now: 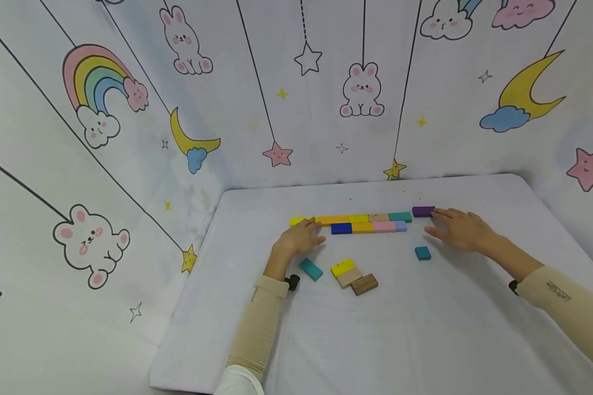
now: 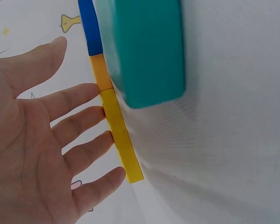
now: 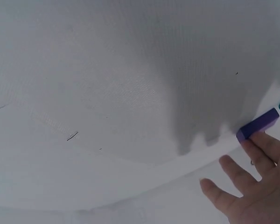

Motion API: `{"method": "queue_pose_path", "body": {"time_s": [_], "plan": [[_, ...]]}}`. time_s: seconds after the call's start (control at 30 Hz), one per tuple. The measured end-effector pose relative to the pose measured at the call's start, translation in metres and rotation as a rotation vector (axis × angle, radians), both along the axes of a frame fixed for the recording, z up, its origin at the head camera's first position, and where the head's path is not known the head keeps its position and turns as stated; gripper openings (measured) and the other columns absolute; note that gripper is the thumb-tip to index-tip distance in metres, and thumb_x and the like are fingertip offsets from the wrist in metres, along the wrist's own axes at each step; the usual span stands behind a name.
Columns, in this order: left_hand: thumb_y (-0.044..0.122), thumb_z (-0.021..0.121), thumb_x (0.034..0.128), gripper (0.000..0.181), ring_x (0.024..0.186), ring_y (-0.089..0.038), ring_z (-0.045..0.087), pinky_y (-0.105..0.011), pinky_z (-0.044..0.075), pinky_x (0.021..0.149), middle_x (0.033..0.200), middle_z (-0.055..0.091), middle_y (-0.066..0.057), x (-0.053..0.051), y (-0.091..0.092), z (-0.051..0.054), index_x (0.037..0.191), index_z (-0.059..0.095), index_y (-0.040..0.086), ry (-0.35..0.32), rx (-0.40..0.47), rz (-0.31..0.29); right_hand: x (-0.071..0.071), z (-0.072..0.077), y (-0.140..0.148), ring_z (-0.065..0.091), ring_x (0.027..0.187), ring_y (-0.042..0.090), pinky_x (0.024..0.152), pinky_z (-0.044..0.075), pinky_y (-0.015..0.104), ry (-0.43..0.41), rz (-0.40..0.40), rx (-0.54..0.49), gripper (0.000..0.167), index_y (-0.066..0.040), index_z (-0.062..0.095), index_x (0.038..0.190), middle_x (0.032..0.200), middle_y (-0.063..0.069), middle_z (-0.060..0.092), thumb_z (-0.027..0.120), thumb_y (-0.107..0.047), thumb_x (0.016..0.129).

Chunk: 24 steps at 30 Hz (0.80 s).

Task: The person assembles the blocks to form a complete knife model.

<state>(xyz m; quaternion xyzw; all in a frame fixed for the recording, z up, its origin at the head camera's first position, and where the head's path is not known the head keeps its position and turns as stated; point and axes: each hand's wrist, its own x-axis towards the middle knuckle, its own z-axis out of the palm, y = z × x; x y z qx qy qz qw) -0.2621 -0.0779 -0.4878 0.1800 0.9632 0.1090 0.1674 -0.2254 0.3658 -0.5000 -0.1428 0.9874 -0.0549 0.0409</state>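
The right hand [image 1: 462, 229], grip wide with fingers extended, touches the right end of the purple block [image 1: 422, 212]; a narrow gap parts it from the teal block [image 1: 400, 217] ending the back row [image 1: 336, 220]. The left hand [image 1: 295, 240], also spread, touches the yellow end block [image 2: 120, 135]. Beyond runs the back edge of the desk [image 1: 474, 329].

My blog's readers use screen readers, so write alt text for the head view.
A person's left hand touches the yellow block at the left end of two rows of blocks; the right hand touches a purple block beyond the right end. Five more blocks lie nearer on the white table; cartoon backdrop behind.
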Motion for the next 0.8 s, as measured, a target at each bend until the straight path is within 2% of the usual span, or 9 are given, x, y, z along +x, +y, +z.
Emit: {"method": "queue_pose_path", "body": {"time_s": [0.27,0.8], "plan": [[0.053,0.049,0.1083,0.064,0.158,-0.026,0.026,-0.052,0.032,0.124,0.173,0.026,-0.002,-0.001,-0.002,0.000,0.163,0.039,0.021,-0.005,-0.003,-0.017,0.007,-0.002,0.001,0.043,0.139,0.056,0.106,0.033,0.081,0.026,0.017,-0.011,0.073,0.009,0.049,0.148,0.152,0.033,0.047,0.050,-0.051,0.108],[0.052,0.049,0.1087,0.063,0.158,-0.024,0.025,-0.050,0.032,0.125,0.173,0.025,0.000,0.000,0.000,0.005,0.163,0.039,0.022,-0.015,-0.014,-0.006,0.020,-0.003,0.001,0.047,0.135,0.056,0.103,0.036,0.080,0.074,0.049,-0.033,0.069,0.007,0.055,0.146,0.150,0.032,0.050,0.058,-0.049,0.105]]}}
